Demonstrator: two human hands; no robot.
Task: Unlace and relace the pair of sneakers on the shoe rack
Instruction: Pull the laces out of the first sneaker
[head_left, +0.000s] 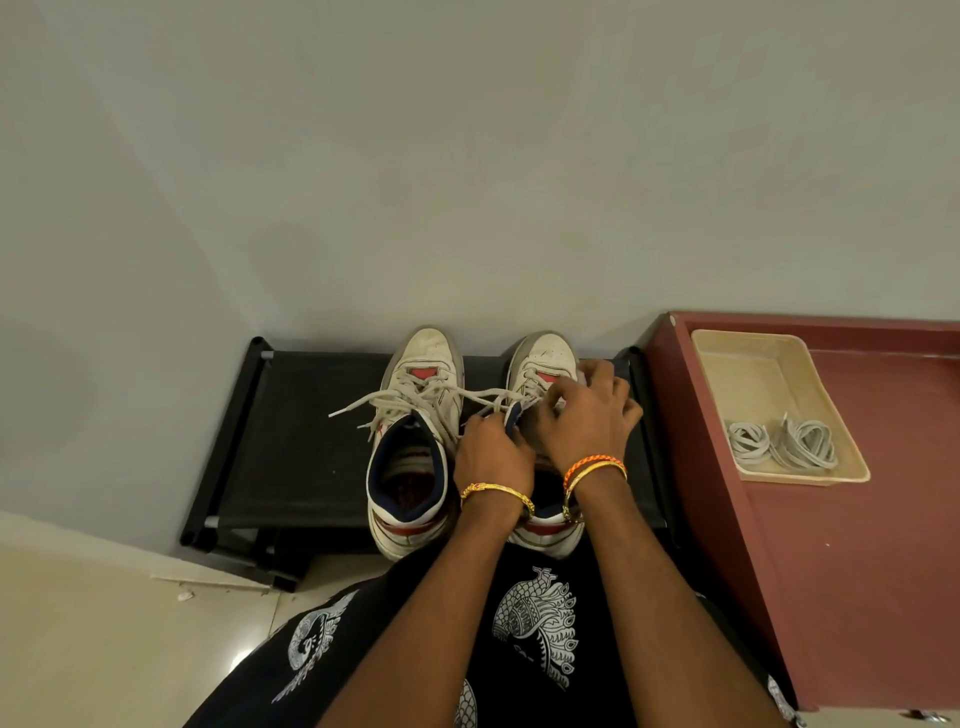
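Two white high-top sneakers stand side by side on a black shoe rack, toes toward the wall. The left sneaker has its laces hanging loose to the left. Both my hands work over the right sneaker, which they largely hide. My left hand pinches the navy edge of that shoe's tongue or collar. My right hand has its fingers curled on the right sneaker's lace, whose loose end runs left across the other shoe.
A maroon cabinet stands right of the rack. On it sits a beige tray holding grey spare laces. A plain wall rises behind the rack. Pale floor tiles lie at the lower left.
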